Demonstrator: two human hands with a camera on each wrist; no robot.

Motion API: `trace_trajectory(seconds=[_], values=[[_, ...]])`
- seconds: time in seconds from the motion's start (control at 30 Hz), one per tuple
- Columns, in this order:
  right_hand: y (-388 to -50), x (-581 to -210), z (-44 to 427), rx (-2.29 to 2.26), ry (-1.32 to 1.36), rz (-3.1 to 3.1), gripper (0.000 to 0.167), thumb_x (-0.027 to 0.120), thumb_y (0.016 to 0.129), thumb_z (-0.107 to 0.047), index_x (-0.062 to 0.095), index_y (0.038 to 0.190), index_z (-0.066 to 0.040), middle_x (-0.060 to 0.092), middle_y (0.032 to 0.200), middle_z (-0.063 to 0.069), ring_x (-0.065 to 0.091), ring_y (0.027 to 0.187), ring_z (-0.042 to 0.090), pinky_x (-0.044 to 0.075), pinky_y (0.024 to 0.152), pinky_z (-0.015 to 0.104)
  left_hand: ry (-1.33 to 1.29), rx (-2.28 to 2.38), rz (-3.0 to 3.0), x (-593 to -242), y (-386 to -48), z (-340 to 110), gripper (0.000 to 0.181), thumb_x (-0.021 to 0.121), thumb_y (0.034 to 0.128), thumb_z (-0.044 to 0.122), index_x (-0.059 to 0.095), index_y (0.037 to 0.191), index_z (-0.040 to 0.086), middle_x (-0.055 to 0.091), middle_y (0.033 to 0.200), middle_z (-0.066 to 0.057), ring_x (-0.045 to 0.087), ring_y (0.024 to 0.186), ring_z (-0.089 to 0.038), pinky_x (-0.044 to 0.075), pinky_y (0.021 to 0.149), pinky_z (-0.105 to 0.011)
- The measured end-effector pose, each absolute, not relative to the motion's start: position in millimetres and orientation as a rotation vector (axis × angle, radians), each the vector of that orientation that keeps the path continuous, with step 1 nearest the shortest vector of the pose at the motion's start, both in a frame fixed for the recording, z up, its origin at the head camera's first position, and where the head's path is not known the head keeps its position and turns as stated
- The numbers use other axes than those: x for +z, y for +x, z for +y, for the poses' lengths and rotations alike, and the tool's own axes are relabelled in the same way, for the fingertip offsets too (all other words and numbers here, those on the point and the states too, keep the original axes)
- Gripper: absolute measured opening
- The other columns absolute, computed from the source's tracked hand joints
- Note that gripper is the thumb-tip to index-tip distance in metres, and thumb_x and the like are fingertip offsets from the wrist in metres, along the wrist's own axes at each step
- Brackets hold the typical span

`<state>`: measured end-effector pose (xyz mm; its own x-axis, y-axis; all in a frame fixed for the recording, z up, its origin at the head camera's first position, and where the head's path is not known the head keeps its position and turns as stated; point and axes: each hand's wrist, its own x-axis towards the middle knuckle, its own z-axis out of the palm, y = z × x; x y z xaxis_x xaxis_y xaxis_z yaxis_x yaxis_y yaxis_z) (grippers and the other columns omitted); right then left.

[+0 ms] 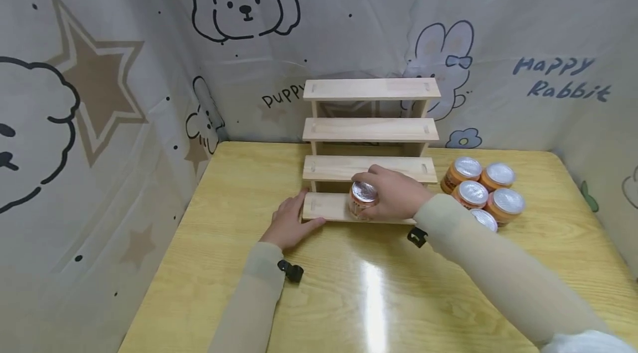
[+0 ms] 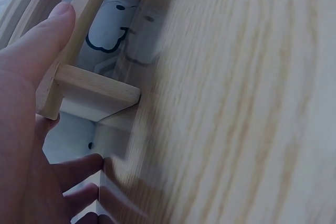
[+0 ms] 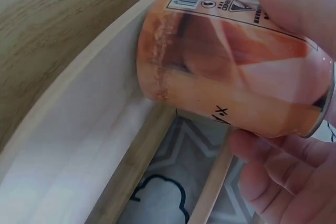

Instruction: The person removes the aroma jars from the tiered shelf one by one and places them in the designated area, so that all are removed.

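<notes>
A stepped wooden rack (image 1: 370, 130) with several plank tiers stands on the table. On its lowest plank (image 1: 321, 207), around the middle, a small can (image 1: 364, 193) with a silver lid stands upright. My right hand (image 1: 396, 193) grips this can from its right side. In the right wrist view the can (image 3: 226, 66) shows an orange label with a barcode, its base at the plank. My left hand (image 1: 288, 224) holds the left end of the lowest plank. Its thumb (image 2: 47, 38) lies over the board, and the other fingers are spread past the end, near the tabletop.
To the right of the rack, several similar cans (image 1: 472, 193) with silver lids stand close together, partly behind the right sleeve (image 1: 503, 270). A printed cloth (image 1: 349, 48) hangs behind the wooden table (image 1: 239, 175) and along its sides.
</notes>
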<state>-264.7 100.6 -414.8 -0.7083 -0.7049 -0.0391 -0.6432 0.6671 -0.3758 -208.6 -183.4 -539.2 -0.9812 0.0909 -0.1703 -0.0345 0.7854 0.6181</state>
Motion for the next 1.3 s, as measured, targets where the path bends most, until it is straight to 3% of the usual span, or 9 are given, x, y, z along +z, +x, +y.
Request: trace_trajectory(seconds=[0.4, 0.63, 0.83, 0.97, 1.1, 1.3], values=[[-247, -405, 164, -0.622, -0.957, 2.837, 0.079, 0.085, 0.078, -0.048, 0.056, 0.143, -0.015, 0.057, 0.118, 0.008, 0.062, 0.093, 0.021, 0.055, 0.075, 0.036, 0.054, 0.956, 2.793, -547, -209, -187, 0.107, 0.052, 0.0812, 0.085, 0.012, 0.164, 0.03, 0.027, 0.164, -0.008, 0.018, 0.151, -0.031, 0.018, 0.118, -0.056], [-235, -383, 205, -0.589, -0.873, 2.921, 0.082, 0.083, 0.081, -0.051, 0.052, 0.145, -0.01, 0.054, 0.132, 0.021, 0.058, 0.112, 0.038, 0.054, 0.084, 0.054, 0.034, 0.991, 2.774, -543, -208, -185, 0.107, 0.054, 0.0807, 0.085, 0.012, 0.163, 0.031, 0.025, 0.165, -0.009, 0.016, 0.152, -0.032, 0.017, 0.119, -0.057], [-227, -368, 248, -0.555, -0.67, 2.981, 0.086, 0.08, 0.081, -0.057, 0.05, 0.147, -0.01, 0.052, 0.132, 0.019, 0.059, 0.105, 0.036, 0.054, 0.078, 0.054, 0.035, 0.986, 2.763, -547, -210, -185, 0.11, 0.051, 0.0779, 0.088, 0.012, 0.163, 0.032, 0.024, 0.165, -0.008, 0.015, 0.152, -0.032, 0.017, 0.119, -0.057], [-224, -363, 277, -0.5, -0.522, 3.018, 0.094, 0.078, 0.079, -0.062, 0.047, 0.148, -0.007, 0.046, 0.137, 0.024, 0.054, 0.112, 0.045, 0.049, 0.08, 0.063, 0.039, 0.993, 2.772, -547, -211, -186, 0.11, 0.051, 0.077, 0.089, 0.013, 0.163, 0.032, 0.025, 0.165, -0.008, 0.017, 0.152, -0.032, 0.018, 0.119, -0.058], [-221, -368, 303, -0.467, -0.473, 3.085, 0.093, 0.083, 0.077, -0.058, 0.05, 0.142, 0.0, 0.048, 0.131, 0.03, 0.049, 0.113, 0.05, 0.044, 0.082, 0.069, 0.049, 0.993, 2.78, -546, -209, -186, 0.109, 0.052, 0.0786, 0.087, 0.014, 0.163, 0.031, 0.026, 0.164, -0.009, 0.018, 0.151, -0.033, 0.018, 0.118, -0.058], [-211, -383, 335, -0.41, -0.441, 3.146, 0.088, 0.088, 0.075, -0.048, 0.052, 0.135, 0.006, 0.051, 0.121, 0.033, 0.054, 0.101, 0.049, 0.047, 0.074, 0.065, 0.059, 0.979, 2.777, -543, -208, -185, 0.107, 0.052, 0.0811, 0.085, 0.013, 0.163, 0.03, 0.025, 0.165, -0.009, 0.016, 0.152, -0.034, 0.018, 0.118, -0.058]])
